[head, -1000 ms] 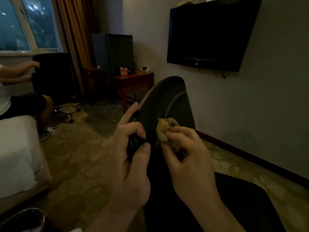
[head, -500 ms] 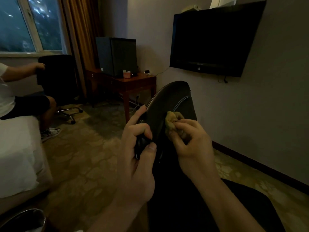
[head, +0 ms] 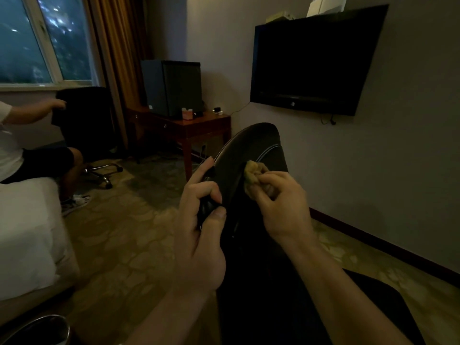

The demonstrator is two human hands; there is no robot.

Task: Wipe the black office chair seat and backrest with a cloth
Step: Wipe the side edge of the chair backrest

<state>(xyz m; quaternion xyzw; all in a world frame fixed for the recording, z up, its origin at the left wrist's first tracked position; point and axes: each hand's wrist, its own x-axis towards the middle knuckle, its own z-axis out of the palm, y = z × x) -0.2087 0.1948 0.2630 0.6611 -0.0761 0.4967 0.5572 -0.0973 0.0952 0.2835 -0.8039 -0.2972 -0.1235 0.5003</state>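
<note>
Step in hand: wiping the backrest (head: 251, 155), which rises at 12 o'clock from my hands. My right hand (head: 281, 205) pinches a bunched cloth (head: 252, 173) against its face, below the top edge. My left hand (head: 201, 220) is curled tight round its edge at 9 o'clock, steadying it. Seat (head: 361, 307) at 5 o'clock, judged unwiped. Next: firm strokes down the backrest, edge held fast.

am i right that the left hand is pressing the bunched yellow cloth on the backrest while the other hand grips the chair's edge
Not quite: the head view shows the right hand pressing the bunched yellow cloth on the backrest, while the left hand grips the chair's edge.
</note>
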